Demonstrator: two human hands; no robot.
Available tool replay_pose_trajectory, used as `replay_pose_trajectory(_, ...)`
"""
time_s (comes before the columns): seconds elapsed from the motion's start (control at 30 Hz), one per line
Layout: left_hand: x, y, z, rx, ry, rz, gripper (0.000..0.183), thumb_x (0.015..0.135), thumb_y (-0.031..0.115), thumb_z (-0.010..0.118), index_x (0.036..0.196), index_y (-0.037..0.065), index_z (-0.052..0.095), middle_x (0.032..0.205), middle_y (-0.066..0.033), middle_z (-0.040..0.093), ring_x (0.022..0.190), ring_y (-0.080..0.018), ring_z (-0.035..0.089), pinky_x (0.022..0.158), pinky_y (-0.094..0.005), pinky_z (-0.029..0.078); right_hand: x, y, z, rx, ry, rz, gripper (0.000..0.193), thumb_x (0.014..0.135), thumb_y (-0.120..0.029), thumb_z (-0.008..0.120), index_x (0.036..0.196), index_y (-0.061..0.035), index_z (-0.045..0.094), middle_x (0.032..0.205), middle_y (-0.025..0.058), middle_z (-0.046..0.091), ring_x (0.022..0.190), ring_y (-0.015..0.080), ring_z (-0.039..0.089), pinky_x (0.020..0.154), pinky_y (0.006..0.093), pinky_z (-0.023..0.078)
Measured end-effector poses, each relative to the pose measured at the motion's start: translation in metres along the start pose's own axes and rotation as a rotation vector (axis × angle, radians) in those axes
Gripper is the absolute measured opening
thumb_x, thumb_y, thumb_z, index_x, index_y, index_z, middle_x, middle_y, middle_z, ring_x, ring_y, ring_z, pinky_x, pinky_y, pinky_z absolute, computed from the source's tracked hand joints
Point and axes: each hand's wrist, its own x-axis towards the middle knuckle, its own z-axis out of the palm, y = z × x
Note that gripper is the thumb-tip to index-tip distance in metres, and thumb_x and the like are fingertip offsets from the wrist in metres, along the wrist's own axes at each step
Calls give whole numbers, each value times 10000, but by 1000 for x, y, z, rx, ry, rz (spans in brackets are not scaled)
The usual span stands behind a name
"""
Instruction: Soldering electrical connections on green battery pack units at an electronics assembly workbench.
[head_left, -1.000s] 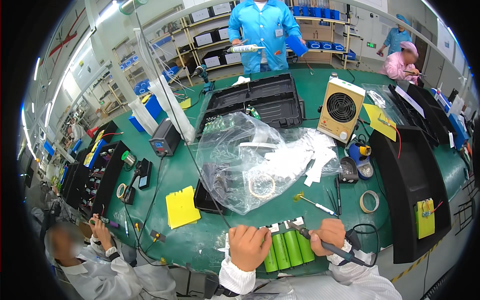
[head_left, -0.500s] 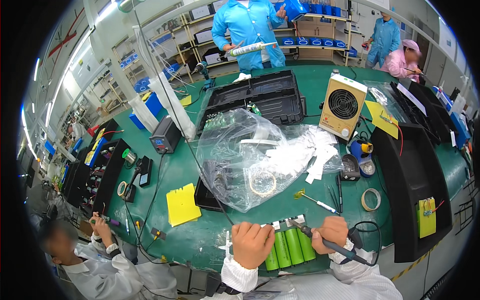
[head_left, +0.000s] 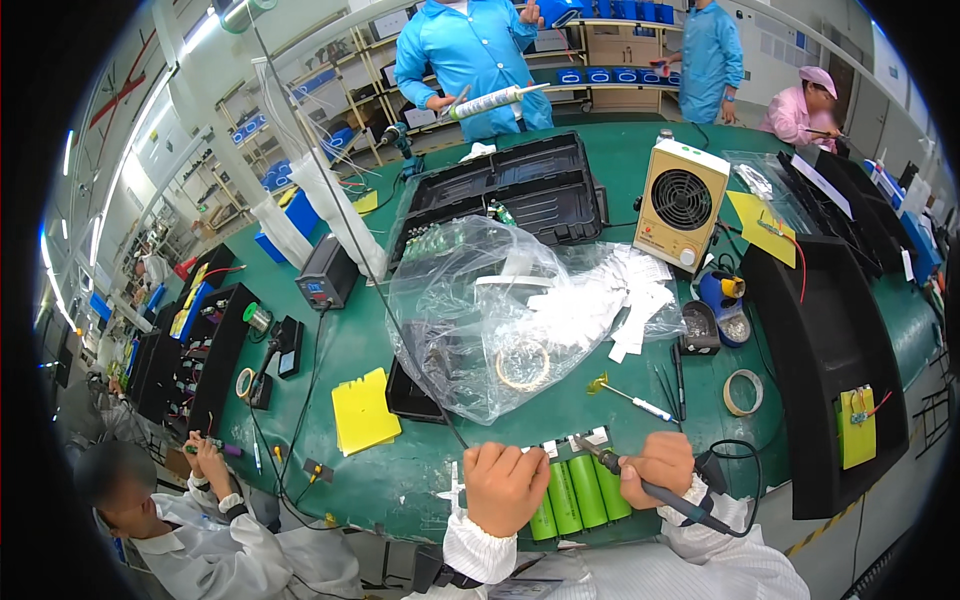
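In front of me lies a row of green cylindrical battery cells [head_left: 588, 492], with metal tabs and white pieces along their far ends. My right hand [head_left: 658, 468] is closed around a soldering iron [head_left: 690, 508], whose tip points left and rests at or just over the cells' far ends. To the left of the cells, my left hand [head_left: 507, 487] is closed, knuckles up, at the lower end of a long thin solder wire [head_left: 400, 335]. That wire runs up to a spool [head_left: 247, 12] overhead. My left fingertips are hidden.
A clear plastic bag [head_left: 460, 320] of white strips, a black case [head_left: 500, 185], yellow sheets [head_left: 365, 412], a beige fan unit [head_left: 682, 205], a screwdriver [head_left: 640, 402] and a tape roll [head_left: 742, 392] lie about. A black tray [head_left: 825, 330] stands right. Co-workers are left and across.
Both hands, the iron and the cells stay almost still. My view shifts slightly. The far person in blue at the right has moved left.
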Motion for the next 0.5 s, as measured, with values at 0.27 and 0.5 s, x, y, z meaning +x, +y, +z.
replay_pose_trajectory(0.27,1,0,2,5,-1,3,132,716,104,772,794,130,669,662,13,506,712,-199,532,724,-365,357,1,-1,0,-3,-8,9,44,706,-25,639,663,-26,648,536,39,536,388,183,450,386,321,353)
replay_pose_trajectory(0.5,2,2,4,-15,0,6,131,709,98,773,782,132,671,657,13,502,712,-201,531,724,-365,358,-2,0,0,-1,14,31,48,712,-19,639,664,-23,644,527,38,524,383,186,441,386,324,345)
